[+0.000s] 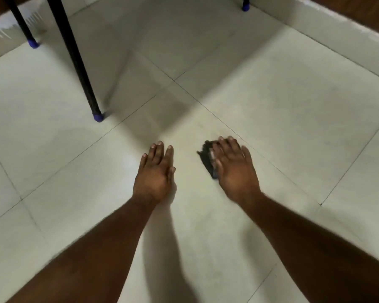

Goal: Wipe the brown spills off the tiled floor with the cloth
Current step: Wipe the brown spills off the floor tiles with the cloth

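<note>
Pale cream tiles make up the floor (pixel 271 127), with thin dark grout lines crossing it, and honestly no brown spill shows up anywhere on them from this angle. Counting things: one cloth, two hands, three black furniture legs. Nothing here is a container.

So the cloth (pixel 207 159) is a small dark, nearly black bunched-up rag, lying on the floor right of centre, fairly near the person. Only its left edge and far tip stick out, the rest is under the right hand (pixel 235 169). That hand lies flat over it, fingers straight and slightly spread, pressing down on it; it looks a bit blurred. The left hand (pixel 157 173) is just left of the cloth, not touching it, palm down with fingers straight and close together, flat on or just over the bare tile.

Of the legs, the closest one (pixel 74 60) slants down to a blue foot cap at the far left, a second leg (pixel 20 22) stands further back left, and only the blue tip of a third leg (pixel 246 5) shows far right. White skirting (pixel 337 20) runs along the far right wall.
</note>
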